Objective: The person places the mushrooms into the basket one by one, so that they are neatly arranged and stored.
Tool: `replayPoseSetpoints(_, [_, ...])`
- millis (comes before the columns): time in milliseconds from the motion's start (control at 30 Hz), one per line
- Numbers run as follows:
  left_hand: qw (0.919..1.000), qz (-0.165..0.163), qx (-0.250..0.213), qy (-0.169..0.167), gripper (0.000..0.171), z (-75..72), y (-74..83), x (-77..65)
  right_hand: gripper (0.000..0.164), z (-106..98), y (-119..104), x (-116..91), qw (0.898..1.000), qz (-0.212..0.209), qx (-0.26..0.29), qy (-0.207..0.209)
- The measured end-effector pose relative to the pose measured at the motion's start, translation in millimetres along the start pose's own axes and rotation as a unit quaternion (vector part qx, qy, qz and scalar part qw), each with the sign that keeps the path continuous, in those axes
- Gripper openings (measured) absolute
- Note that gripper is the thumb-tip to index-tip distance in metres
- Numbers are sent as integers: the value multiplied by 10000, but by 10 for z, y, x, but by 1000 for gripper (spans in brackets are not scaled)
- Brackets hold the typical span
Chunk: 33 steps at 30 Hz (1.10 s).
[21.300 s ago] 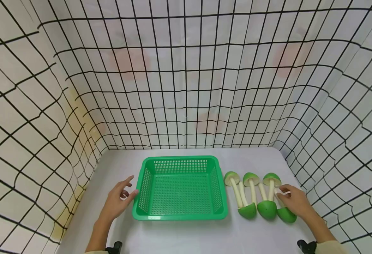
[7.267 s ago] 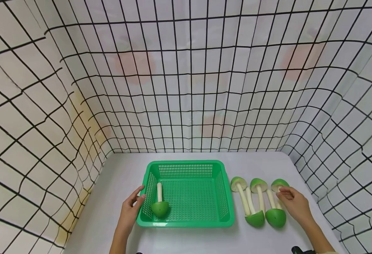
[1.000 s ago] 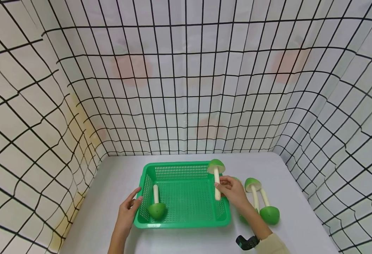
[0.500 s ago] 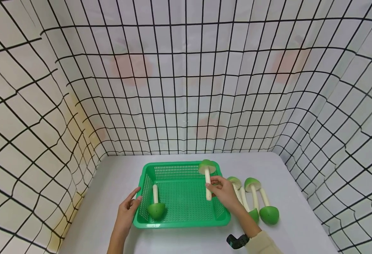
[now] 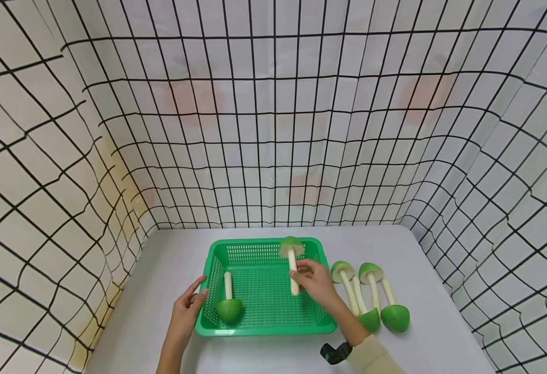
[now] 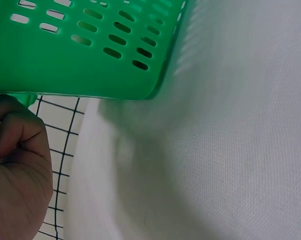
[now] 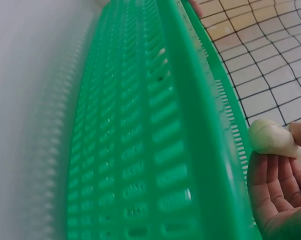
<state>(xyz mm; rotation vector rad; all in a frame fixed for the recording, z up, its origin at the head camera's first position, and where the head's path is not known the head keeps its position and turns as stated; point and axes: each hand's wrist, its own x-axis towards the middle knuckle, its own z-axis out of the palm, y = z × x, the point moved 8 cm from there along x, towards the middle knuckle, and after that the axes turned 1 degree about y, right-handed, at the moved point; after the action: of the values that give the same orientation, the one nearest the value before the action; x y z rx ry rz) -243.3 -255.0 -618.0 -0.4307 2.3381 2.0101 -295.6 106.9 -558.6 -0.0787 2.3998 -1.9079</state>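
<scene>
Over the green plastic basket, we see the R hand pinching a green-capped mushroom by its stem, w/ cap pointing away. L hand, thumb & index apart, touches the basket's L rim. A 2nd mushroom lies inside; 4 more mushrooms lie on the white table, R side.

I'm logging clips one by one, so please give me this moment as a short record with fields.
left hand: touches left rim of the green basket
right hand: holds an upright green-capped mushroom by its stem, over the basket
inside basket: one lying mushroom, cap toward the person
white table: four mushrooms right of basket
</scene>
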Motion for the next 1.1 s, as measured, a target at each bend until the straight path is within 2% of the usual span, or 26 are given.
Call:
replayPoseSetpoints(400, [9999, 60, -160, -25, 49, 42, -28, 16, 33, 201, 73, 26, 9997, 214, -58, -123])
replayPoseSetpoints(633, [9999, 83, -92, 26, 51, 11, -26, 21, 38, 375, 66, 46, 9994, 130, -44, -313])
replayPoseSetpoints(833, [9998, -37, -184, -23, 49, 11, -41, 23, 34, 490, 87, 46, 9991, 36, -45, -417])
replayPoseSetpoints(1100, [9996, 20, -270, -19, 50, 17, -39, 16, 32, 605, 102, 32, 9986, 115, -73, -512])
